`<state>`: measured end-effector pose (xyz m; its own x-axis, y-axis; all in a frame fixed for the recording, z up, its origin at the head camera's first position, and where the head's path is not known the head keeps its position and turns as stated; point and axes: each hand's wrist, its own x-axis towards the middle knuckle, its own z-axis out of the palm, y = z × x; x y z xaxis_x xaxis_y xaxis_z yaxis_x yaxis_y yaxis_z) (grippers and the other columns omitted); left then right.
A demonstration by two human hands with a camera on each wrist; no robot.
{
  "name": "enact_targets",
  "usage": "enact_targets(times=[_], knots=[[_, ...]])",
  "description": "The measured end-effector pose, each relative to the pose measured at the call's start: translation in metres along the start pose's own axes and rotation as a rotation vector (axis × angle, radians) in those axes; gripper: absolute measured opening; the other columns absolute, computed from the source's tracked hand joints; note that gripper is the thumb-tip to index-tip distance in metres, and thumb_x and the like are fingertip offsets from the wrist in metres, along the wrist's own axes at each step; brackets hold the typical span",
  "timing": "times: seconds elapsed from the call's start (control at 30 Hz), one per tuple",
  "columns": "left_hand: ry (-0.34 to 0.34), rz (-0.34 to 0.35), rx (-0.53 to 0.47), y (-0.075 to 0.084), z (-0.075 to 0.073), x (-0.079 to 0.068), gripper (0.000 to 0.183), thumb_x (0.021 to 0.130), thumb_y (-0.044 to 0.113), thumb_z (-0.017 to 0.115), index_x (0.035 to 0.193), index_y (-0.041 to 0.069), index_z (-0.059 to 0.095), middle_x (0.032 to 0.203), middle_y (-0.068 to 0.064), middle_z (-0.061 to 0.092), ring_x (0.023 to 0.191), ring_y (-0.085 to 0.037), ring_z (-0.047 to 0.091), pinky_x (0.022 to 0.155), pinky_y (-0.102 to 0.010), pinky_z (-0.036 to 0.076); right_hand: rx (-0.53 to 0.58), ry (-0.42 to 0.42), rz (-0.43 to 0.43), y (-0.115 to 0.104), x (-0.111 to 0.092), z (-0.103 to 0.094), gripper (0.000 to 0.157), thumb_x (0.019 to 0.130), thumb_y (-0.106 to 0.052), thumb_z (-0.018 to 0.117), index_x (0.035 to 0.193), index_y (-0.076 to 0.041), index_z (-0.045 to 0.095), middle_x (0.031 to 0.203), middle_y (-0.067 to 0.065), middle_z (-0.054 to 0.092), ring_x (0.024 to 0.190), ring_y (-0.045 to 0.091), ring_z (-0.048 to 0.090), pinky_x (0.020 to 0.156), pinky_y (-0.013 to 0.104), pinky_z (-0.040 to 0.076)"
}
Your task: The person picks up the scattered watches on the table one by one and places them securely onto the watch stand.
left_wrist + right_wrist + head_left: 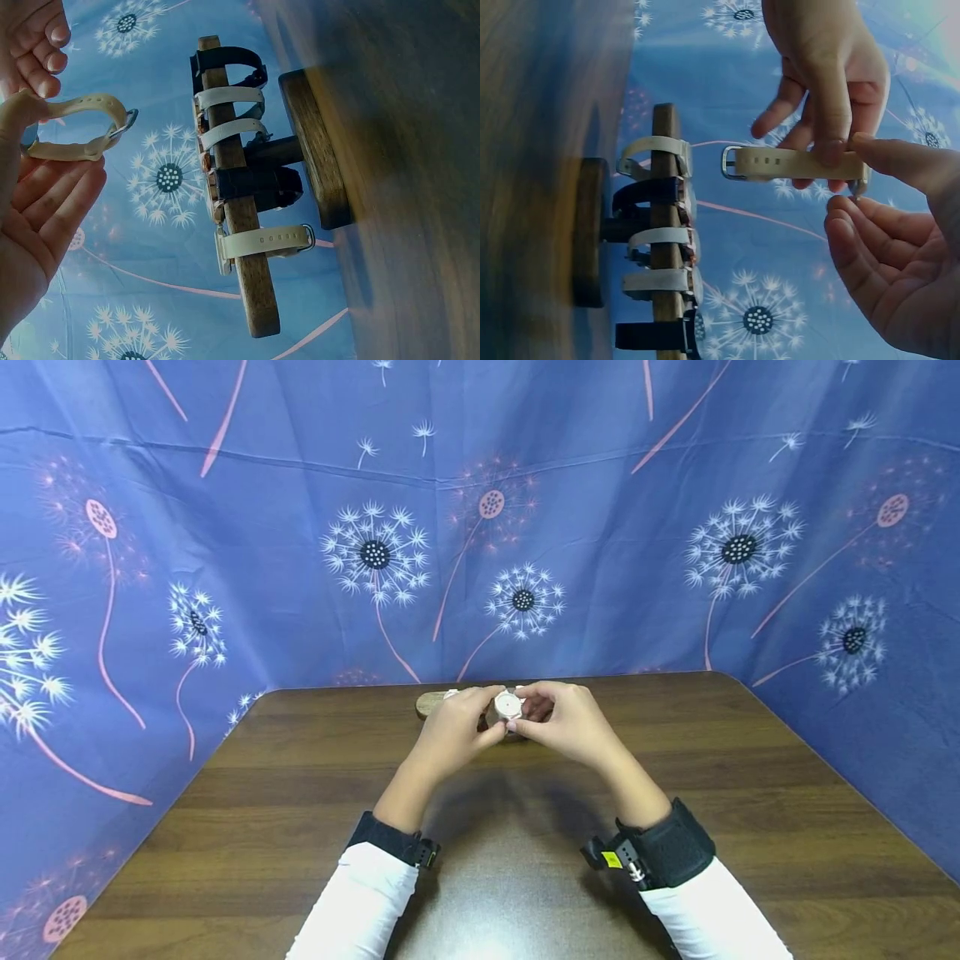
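Observation:
A wristwatch (507, 705) with a round white dial and a cream strap (772, 163) is held between both hands, above the table. My left hand (455, 727) grips it from the left, with the thumb lying on the strap in the right wrist view. From the other side, my right hand (566, 720) pinches the watch at its case with thumb and forefinger. The strap is buckled into a loop, and its metal buckle (124, 124) shows in the left wrist view. Behind the hands stands a wooden watch stand (259, 300), mostly hidden in the head view.
Several watches hang on the stand's bar, among them a cream-strapped watch (266, 241), a dark-strapped watch (255, 184) and a black-strapped watch (652, 335). The stand's base (319, 150) rests on the brown wooden table (300, 827). A blue dandelion-patterned cloth (600, 527) hangs behind.

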<state>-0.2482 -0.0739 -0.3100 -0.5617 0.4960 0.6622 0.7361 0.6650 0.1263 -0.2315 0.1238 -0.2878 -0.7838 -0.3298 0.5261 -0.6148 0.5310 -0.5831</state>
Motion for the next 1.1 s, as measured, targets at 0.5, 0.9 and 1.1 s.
enact_targets(times=[0.5, 0.9, 1.1], knots=[[0.127, -0.063, -0.166, 0.008, -0.003, 0.003, 0.061, 0.073, 0.021, 0.087, 0.124, -0.002, 0.062, 0.115, -0.013, 0.067, 0.106, -0.023, 0.063, 0.091, -0.033, 0.051, 0.061, 0.173, -0.060, 0.000, 0.001, 0.012, 0.031, 0.074, -0.001, 0.082, 0.101, 0.006, 0.070, 0.082, 0.012, 0.070, 0.070, 0.019, 0.068, 0.062, 0.024, 0.057], [0.281, -0.007, -0.122, 0.011, 0.001, 0.005, 0.047, 0.073, 0.012, 0.087, 0.112, -0.003, 0.068, 0.103, -0.013, 0.070, 0.090, -0.023, 0.066, 0.079, -0.029, 0.054, 0.292, 0.173, 0.018, 0.000, 0.002, 0.017, 0.033, 0.074, 0.006, 0.081, 0.104, 0.008, 0.068, 0.091, 0.019, 0.070, 0.078, 0.027, 0.070, 0.069, 0.024, 0.058], [0.319, 0.013, -0.105, 0.009, 0.002, 0.005, 0.041, 0.073, 0.010, 0.086, 0.108, -0.003, 0.068, 0.101, -0.013, 0.070, 0.091, -0.024, 0.066, 0.082, -0.031, 0.054, 0.331, 0.146, 0.010, -0.002, 0.002, 0.018, 0.035, 0.075, 0.006, 0.080, 0.107, 0.008, 0.067, 0.096, 0.020, 0.070, 0.084, 0.028, 0.070, 0.074, 0.025, 0.057]])
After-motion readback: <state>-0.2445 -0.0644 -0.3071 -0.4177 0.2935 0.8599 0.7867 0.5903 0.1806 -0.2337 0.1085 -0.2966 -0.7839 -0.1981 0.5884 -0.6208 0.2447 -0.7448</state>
